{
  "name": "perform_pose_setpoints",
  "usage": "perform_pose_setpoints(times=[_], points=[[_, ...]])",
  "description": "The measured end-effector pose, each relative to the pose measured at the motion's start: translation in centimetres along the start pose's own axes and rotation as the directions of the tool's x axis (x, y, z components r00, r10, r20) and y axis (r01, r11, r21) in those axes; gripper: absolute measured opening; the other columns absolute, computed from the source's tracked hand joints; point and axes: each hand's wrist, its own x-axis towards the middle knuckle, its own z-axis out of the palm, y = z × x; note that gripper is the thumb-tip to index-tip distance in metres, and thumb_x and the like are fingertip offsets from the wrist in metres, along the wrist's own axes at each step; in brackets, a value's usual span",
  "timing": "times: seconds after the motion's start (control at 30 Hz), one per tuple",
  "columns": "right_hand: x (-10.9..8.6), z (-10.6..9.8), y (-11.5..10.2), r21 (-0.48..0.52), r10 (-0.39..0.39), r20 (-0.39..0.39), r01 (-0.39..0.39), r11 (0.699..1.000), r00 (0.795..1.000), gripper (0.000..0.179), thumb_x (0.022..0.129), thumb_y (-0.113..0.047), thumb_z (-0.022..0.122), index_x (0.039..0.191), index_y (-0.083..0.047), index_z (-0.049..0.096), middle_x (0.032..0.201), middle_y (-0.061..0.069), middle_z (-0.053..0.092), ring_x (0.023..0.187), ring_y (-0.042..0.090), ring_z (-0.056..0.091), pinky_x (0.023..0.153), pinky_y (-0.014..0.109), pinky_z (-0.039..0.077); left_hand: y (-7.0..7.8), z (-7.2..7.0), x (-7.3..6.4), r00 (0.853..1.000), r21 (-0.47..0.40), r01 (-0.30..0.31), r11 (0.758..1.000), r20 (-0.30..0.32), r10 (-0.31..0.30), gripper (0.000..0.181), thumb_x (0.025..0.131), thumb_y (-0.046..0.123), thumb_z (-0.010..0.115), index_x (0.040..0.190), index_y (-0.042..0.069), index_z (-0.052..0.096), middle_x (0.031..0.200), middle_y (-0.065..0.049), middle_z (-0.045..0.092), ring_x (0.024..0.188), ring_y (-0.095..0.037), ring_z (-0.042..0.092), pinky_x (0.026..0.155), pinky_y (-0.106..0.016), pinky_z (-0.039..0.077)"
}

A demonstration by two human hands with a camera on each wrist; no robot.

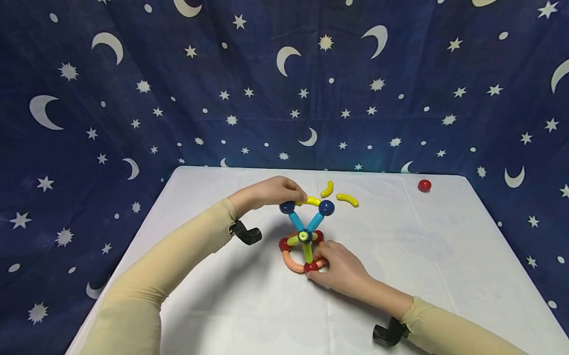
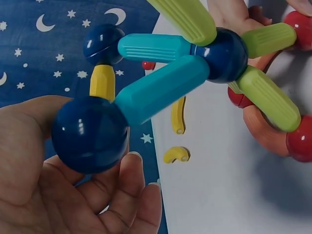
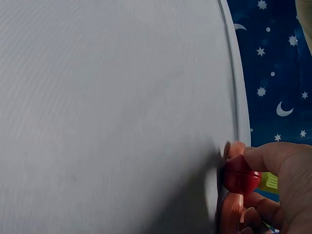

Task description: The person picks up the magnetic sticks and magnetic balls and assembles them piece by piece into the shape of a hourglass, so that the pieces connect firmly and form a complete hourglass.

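A magnetic stick-and-ball model (image 1: 307, 251) stands on the white table. Its base is a ring of orange curved rods (image 1: 290, 262) and red balls. Green rods (image 2: 273, 97) climb from these to a dark blue centre ball (image 2: 224, 54), and another green rod sticks up from it. Two light blue rods (image 2: 161, 87) reach out to two dark blue balls (image 2: 90, 134), with a yellow curved rod (image 1: 313, 201) across them. My left hand (image 1: 276, 192) pinches this yellow rod beside the left blue ball. With thumb and fingers, my right hand (image 1: 342, 270) grips the front red ball (image 3: 241, 174) of the base.
Two loose yellow curved rods, one upright in view (image 1: 327, 189) and one lying sideways (image 1: 347, 200), are on the table behind the model. A loose red ball (image 1: 424, 186) sits near the back right corner. A dark blue curtain (image 1: 248, 133) with moons and stars hangs behind the table (image 1: 396, 246).
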Motion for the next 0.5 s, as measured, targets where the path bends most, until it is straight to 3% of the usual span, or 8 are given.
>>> perform_pose_setpoints(times=[0.17, 0.37, 0.5], points=[[0.1, -0.7, 0.9, 0.0, 0.011, -0.016, -0.011, 1.0, 1.0, 0.027, 0.08, -0.034, 0.085, 0.1, -0.021, 0.072, 0.088, -0.008, 0.052, 0.082, 0.011, 0.047, 0.067, 0.03, 0.043, -0.5, -0.5, -0.5, 0.999, -0.041, 0.048, 0.998, -0.007, -0.048, 0.032, 0.1, 0.029, 0.065, 0.117, 0.003, 0.073, 0.101, -0.007, 0.071, 0.087, -0.019, 0.062, 0.091, -0.038, 0.051], [0.3, -2.0, 2.3, 0.007, 0.02, -0.029, -0.02, 1.0, 0.999, 0.031, 0.085, -0.026, 0.079, 0.114, -0.017, 0.072, 0.094, -0.005, 0.054, 0.085, 0.015, 0.048, 0.07, 0.033, 0.043, -1.2, -0.6, -1.6, 0.993, -0.102, 0.111, 0.989, -0.014, -0.113, 0.032, 0.1, 0.026, 0.066, 0.123, 0.004, 0.069, 0.1, -0.006, 0.07, 0.092, -0.023, 0.058, 0.102, -0.05, 0.048], [0.7, -2.6, 3.1, 0.018, 0.043, -0.023, -0.042, 0.999, 0.999, 0.032, 0.087, -0.027, 0.079, 0.118, -0.018, 0.073, 0.096, -0.004, 0.056, 0.085, 0.016, 0.049, 0.07, 0.033, 0.044, -1.7, -0.3, -2.2, 0.99, -0.148, 0.136, 0.98, -0.005, -0.139, 0.033, 0.099, 0.026, 0.067, 0.123, 0.004, 0.066, 0.097, -0.005, 0.068, 0.093, -0.024, 0.059, 0.1, -0.047, 0.05]])
